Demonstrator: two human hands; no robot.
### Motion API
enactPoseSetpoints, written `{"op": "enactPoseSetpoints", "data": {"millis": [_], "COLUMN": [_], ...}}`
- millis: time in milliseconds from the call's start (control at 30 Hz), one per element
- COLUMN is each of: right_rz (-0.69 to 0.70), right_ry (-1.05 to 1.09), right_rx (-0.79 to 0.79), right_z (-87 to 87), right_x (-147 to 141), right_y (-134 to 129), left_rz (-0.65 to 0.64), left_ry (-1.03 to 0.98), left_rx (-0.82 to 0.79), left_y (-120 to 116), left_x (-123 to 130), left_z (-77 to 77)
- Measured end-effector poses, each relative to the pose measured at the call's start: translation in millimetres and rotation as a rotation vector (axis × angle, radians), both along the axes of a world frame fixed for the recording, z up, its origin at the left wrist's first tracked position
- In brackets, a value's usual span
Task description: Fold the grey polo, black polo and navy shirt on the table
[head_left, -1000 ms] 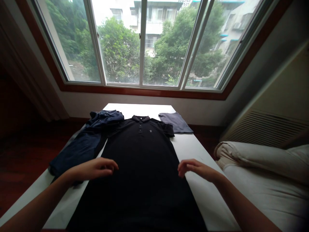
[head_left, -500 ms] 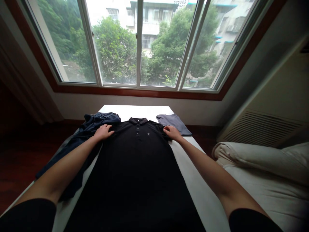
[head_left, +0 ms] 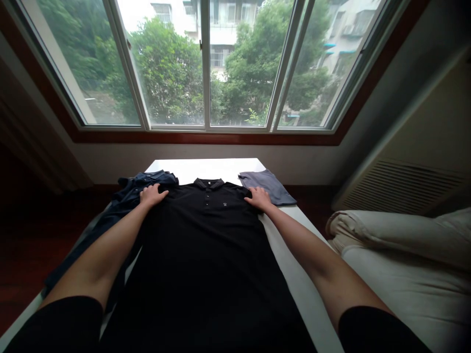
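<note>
A black polo shirt lies face up and spread out on a white table, its collar toward the window. My left hand rests on the shirt's left sleeve area, fingers apart. On the opposite sleeve lies my right hand, its fingers also spread and flat on the cloth. Dark blue clothing is heaped beside my left hand, partly under my forearm. A folded grey garment lies just beyond my right hand.
A wide window with a brown frame stands behind the table. To the right are a cream cushioned seat and a slatted vent panel. A curtain hangs at the left.
My left hand has moved a little left, and the shirt's left side now reaches farther out. My right hand's fingers have spread over the sleeve. The view has shifted slightly.
</note>
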State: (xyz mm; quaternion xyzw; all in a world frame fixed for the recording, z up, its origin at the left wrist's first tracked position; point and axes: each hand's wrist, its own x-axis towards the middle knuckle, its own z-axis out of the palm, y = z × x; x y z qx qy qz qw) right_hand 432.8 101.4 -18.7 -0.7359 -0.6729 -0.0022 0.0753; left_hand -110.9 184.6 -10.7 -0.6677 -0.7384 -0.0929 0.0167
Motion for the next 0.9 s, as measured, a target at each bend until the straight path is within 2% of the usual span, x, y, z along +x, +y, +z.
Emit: {"op": "enactPoseSetpoints", "data": {"millis": [133, 333, 433, 533, 600, 800, 900], "right_rz": [-0.074, -0.083, -0.070, -0.044, -0.044, -0.037, -0.040], "right_ry": [0.057, 0.078, 0.084, 0.106, 0.116, 0.160, 0.104], "right_rx": [-0.034, -0.036, -0.100, -0.154, -0.133, -0.035, -0.007], "right_z": [6.5, 10.7, 11.0, 15.3, 21.0, 43.7, 50.7], "right_x": [3.4, 5.9, 6.3, 8.1, 9.8, 16.8, 24.8], "right_y": [13.7, 25.0, 28.2, 34.0, 39.7, 58.0, 62.5], "left_rz": [-0.099, -0.047, -0.136, -0.246, -0.281, -0.341, -0.268], "left_ry": [-0.022, 0.038, 0.016, -0.042, -0.090, -0.186, -0.086], "left_rx": [-0.058, -0.140, -0.184, -0.137, -0.094, -0.087, -0.096], "left_y": [2.4, 13.3, 19.3, 24.4, 27.6, 33.6, 28.8], "left_x": [24.0, 36.1, 33.9, 27.7, 21.5, 2.0, -2.0], "left_z": [11.5, 12.2, 13.8, 18.1, 21.7, 32.1, 36.0]}}
